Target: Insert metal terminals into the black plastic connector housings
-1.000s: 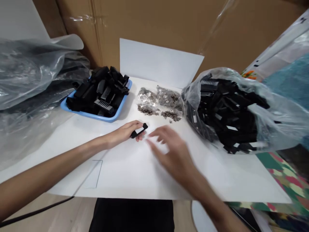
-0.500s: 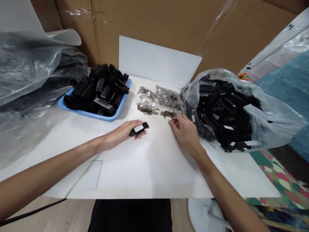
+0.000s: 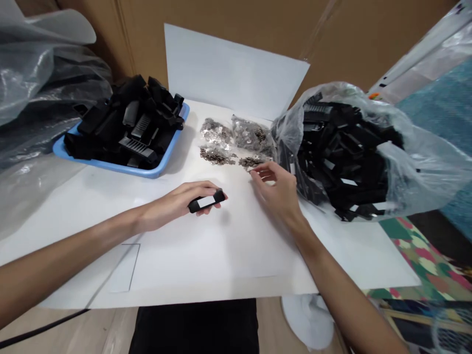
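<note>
My left hand [image 3: 195,196] is closed around a black plastic clipper comb [image 3: 206,200], held just above the white table with a white patch on its upper side. My right hand [image 3: 276,187] has thumb and forefinger pinched together at the near edge of a small pile of metal pieces [image 3: 250,161]; what is between the fingertips is too small to make out. To the left of that pile lies another heap of metal pieces [image 3: 216,156]. Behind them rest two clear bags of metal pieces [image 3: 217,132], [image 3: 252,133].
A blue tray [image 3: 157,171] heaped with black toothed combs stands at the left. On the right, a clear plastic bag [image 3: 424,167] gapes with many black pieces. Plastic sheeting [image 3: 25,98] hangs far left. A white board [image 3: 232,71] leans on cardboard [image 3: 228,14].
My view has tilted and shifted slightly. The comb in my left hand has turned to lie more level. My right fingertips have come closer to the near edge of the metal pile.
</note>
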Demonstrator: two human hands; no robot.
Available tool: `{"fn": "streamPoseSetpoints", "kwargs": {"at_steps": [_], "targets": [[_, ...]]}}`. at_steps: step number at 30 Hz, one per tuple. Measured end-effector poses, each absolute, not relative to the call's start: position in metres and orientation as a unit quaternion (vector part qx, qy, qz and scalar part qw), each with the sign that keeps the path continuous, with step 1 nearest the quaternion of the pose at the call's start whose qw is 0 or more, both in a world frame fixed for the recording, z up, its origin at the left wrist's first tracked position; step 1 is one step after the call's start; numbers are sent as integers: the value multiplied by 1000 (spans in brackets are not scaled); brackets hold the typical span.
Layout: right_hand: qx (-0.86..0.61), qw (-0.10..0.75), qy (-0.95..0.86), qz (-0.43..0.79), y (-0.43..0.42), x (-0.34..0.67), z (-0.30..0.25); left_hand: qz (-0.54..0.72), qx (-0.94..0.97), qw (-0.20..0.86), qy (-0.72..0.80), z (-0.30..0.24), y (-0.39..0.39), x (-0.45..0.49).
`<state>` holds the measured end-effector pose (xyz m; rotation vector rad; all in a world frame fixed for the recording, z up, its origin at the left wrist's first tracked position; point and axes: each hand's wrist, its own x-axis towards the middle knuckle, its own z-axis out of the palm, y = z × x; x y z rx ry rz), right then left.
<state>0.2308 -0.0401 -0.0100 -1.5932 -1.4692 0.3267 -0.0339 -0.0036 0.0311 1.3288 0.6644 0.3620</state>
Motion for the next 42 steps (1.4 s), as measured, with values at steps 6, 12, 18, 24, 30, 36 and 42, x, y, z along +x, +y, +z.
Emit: {"fn": "streamPoseSetpoints", "kwargs": {"at_steps": [6, 12, 18, 24, 30, 36, 42], "targets": [[-490, 517, -611, 346, -67, 194, 9, 194, 644, 678, 299, 19, -5, -31], [-462, 522, -621, 359, -76, 183, 12, 278, 564, 704, 329, 10, -7, -27], [-454, 520, -662, 291, -83, 182, 14, 320, 509, 712, 362, 15, -9, -26], [-414, 509, -736, 168, -90, 168, 8, 302, 452, 758, 361, 20, -11, -28], [-456, 545, -685, 163, -89, 170, 7, 256, 448, 796, 316, 14, -7, -28], [-487, 568, -648, 144, -83, 179, 5, 182, 486, 797, 308, 20, -16, -25], [-467, 499, -728, 57, -84, 182, 8, 150, 550, 766, 298, 20, -20, -24]]}}
